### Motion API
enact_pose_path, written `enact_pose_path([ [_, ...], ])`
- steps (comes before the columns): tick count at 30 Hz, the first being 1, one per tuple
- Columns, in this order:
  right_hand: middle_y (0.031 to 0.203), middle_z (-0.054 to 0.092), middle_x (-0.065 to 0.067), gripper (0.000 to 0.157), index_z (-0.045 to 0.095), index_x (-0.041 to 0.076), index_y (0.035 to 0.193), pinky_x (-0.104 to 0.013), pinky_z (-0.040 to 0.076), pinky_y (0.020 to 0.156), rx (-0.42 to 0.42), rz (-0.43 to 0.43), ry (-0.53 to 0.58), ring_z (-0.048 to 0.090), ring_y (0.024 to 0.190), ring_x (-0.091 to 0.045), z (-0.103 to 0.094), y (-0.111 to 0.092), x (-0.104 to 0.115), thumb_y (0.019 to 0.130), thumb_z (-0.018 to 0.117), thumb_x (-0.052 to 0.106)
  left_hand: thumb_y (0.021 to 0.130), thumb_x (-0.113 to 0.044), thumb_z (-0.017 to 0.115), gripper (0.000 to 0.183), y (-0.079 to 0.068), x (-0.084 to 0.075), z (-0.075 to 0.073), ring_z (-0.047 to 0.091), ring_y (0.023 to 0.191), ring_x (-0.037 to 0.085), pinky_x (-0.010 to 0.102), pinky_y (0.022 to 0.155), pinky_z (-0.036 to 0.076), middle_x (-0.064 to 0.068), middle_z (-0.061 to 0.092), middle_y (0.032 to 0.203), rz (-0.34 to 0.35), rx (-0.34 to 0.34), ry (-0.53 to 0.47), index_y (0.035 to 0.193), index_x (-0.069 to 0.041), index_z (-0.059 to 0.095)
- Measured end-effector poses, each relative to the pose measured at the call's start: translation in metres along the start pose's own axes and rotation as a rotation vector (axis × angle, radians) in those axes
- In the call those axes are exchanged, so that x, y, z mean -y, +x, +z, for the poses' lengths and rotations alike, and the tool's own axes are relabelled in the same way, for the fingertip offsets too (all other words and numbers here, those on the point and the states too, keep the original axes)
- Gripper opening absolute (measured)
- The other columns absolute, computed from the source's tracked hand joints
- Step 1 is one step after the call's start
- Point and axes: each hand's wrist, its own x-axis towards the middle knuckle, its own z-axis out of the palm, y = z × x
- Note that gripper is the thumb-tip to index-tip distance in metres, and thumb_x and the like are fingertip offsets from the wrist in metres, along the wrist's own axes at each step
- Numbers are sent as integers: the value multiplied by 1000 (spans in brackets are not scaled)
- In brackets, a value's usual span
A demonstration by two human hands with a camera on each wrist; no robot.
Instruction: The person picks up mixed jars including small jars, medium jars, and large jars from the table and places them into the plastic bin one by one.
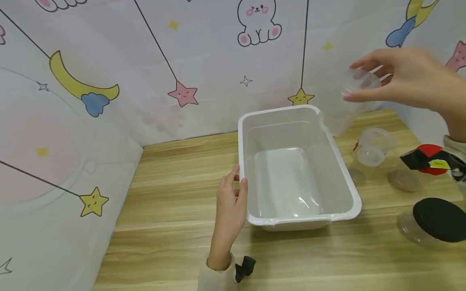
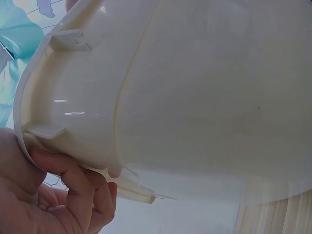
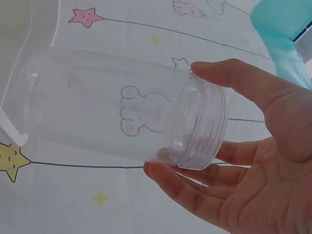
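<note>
A white plastic basin (image 1: 282, 178) stands on the wooden table. My left hand (image 1: 231, 198) grips its left rim, and in the left wrist view the fingers (image 2: 73, 190) curl under the rim. Off the basin's far right corner, my right hand (image 1: 397, 79) holds a clear plastic jar (image 3: 107, 105) by its threaded neck, thumb on one side and fingers on the other. The jar has no lid on and tilts, with its base toward the basin's rim. In the head view the jar is see-through and hard to make out against the curtain.
Right of the basin are a clear container (image 1: 378, 141), a jar with a black lid (image 1: 440, 220), a small clear item (image 1: 404, 180) and a red round item (image 1: 431, 149) partly behind the wrist camera. A cartoon-printed curtain (image 1: 211, 52) hangs along the table's back and left.
</note>
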Motion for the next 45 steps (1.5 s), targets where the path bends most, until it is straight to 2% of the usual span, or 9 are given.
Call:
enact_pose_path([
  [2, 131, 53, -26, 74, 53, 3, 141, -38, 57, 76, 4, -19, 6, 53, 110, -47, 1, 3, 3, 83, 82, 38, 106, -19, 49, 47, 0, 0, 0, 69, 81, 21, 34, 68, 59, 16, 50, 116, 3, 0, 1, 149, 0, 42],
  [3, 132, 53, -26, 74, 52, 3, 142, -49, 56, 81, 10, -22, 9, 52, 111, -48, 2, 4, 5, 83, 81, 38, 106, -19, 49, 47, 0, 0, 0, 69, 81, 21, 34, 68, 59, 16, 50, 116, 3, 1, -1, 149, 0, 42],
  [5, 133, 52, -26, 74, 51, 4, 143, -68, 47, 86, 20, -27, 15, 51, 113, -48, 3, 7, 8, 85, 80, 39, 106, -19, 49, 48, 0, 0, 0, 70, 82, 22, 31, 67, 59, 15, 50, 116, 4, 2, -1, 150, 0, 41],
  [7, 133, 53, -24, 74, 52, 5, 143, -50, 55, 82, 30, -36, 15, 52, 113, -47, 3, 10, 11, 84, 80, 40, 106, -19, 49, 48, 0, 0, 0, 70, 83, 22, 30, 67, 59, 15, 50, 116, 1, 3, -2, 150, -1, 41],
  [11, 132, 53, -23, 75, 52, 5, 143, -47, 55, 81, 52, -43, 29, 52, 113, -46, 4, 14, 16, 83, 81, 40, 106, -19, 49, 48, 0, -1, 0, 69, 81, 20, 30, 66, 58, 14, 50, 116, -6, 0, 0, 150, -1, 41],
  [12, 132, 53, -23, 75, 51, 5, 143, -48, 55, 81, 58, -45, 34, 52, 113, -46, 5, 15, 16, 83, 81, 40, 106, -18, 49, 48, 0, -1, 0, 69, 81, 20, 29, 66, 58, 14, 50, 116, -7, -2, 0, 150, -1, 41],
  [14, 133, 53, -23, 75, 51, 5, 143, -65, 49, 85, 66, -46, 45, 52, 114, -47, 6, 16, 18, 84, 81, 40, 106, -18, 50, 47, 0, 0, 0, 69, 79, 20, 30, 65, 58, 15, 50, 115, -7, -3, -1, 149, -1, 42],
  [33, 129, 57, -20, 70, 54, 5, 139, -57, 51, 86, 122, -130, 101, 55, 112, -41, 25, 32, 37, 83, 81, 37, 106, -18, 49, 47, 1, -2, 0, 70, 82, 23, 35, 67, 60, 15, 49, 114, -11, -7, 3, 149, 0, 42],
  [45, 129, 56, -19, 72, 54, 5, 138, -54, 48, 89, 183, -143, 137, 52, 114, -40, 39, 42, 49, 82, 82, 40, 107, -17, 48, 47, 1, -1, 2, 70, 80, 22, 28, 64, 58, 15, 50, 114, 9, 0, 3, 149, 3, 41],
])
